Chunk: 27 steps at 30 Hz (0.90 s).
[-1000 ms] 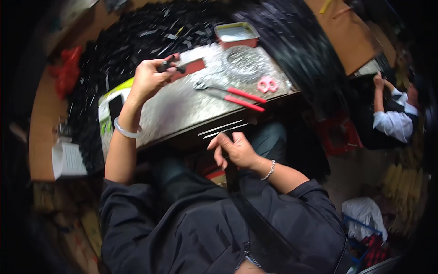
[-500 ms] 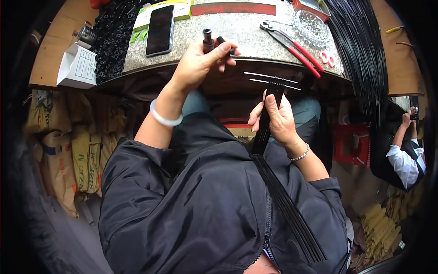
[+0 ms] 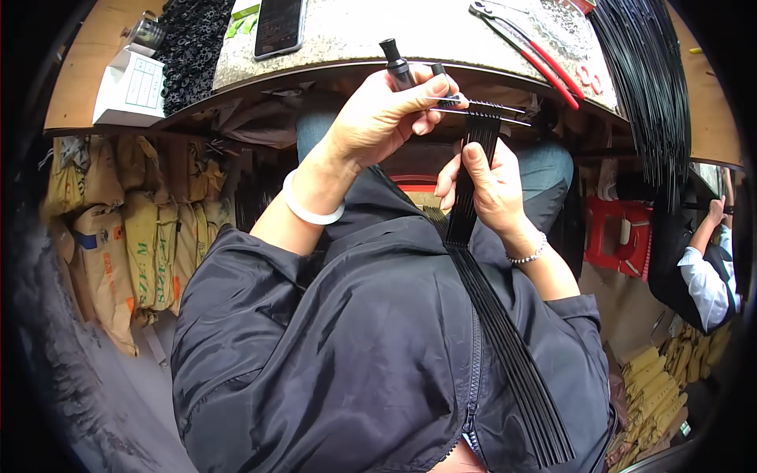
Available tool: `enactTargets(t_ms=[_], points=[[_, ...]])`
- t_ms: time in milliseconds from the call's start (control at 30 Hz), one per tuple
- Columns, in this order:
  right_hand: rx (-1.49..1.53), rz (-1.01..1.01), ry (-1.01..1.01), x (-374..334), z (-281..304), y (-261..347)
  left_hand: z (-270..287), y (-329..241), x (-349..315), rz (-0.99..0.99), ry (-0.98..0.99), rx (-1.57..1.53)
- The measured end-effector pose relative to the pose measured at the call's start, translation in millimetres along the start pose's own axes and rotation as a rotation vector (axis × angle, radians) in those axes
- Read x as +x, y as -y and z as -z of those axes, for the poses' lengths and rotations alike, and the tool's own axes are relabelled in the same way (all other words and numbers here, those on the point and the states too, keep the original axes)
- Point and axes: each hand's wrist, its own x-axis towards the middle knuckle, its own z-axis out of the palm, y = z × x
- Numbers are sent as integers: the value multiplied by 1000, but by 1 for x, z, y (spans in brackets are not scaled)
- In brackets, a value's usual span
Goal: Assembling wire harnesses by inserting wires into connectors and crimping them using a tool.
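the band of narrow black strips [image 3: 516,355] runs through the right hand [image 3: 495,189], pinched between thumb and fingers just below its upper end, its tails trailing down over the dark jacket [image 3: 363,339]. two thin metal rods [image 3: 516,122] cross that upper end, just above the grip. the left hand [image 3: 390,118] is closed around a dark cylinder [image 3: 400,72], tilted with its flared end up, and has a small black piece [image 3: 440,77] at its fingertips, which overlap the rods' left ends; whether they touch, i cannot tell.

beyond, on the pale worktop [image 3: 378,35], lie red-handled pliers [image 3: 544,67] and a phone [image 3: 280,27]; long black strands [image 3: 643,94] hang over its right side. a white box [image 3: 130,91] stands farther left.

the worktop's front edge passes just beyond the left hand; both hands are in the gap between that edge and the jacket. a red stool [image 3: 619,236] stands right of the knee.
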Motion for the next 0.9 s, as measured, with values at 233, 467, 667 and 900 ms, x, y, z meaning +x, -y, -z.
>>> enactTargets(t_ms=[233, 467, 667, 900], points=[[1, 1, 11, 1, 3, 1, -8, 1, 4, -36, -68, 163], [19, 0, 14, 2, 7, 4, -12, 5, 7, -95, -50, 212], [40, 12, 15, -1, 5, 7, -16, 5, 9, -117, -84, 214], [23, 12, 27, 2, 9, 5, -20, 5, 5, -124, -80, 222]])
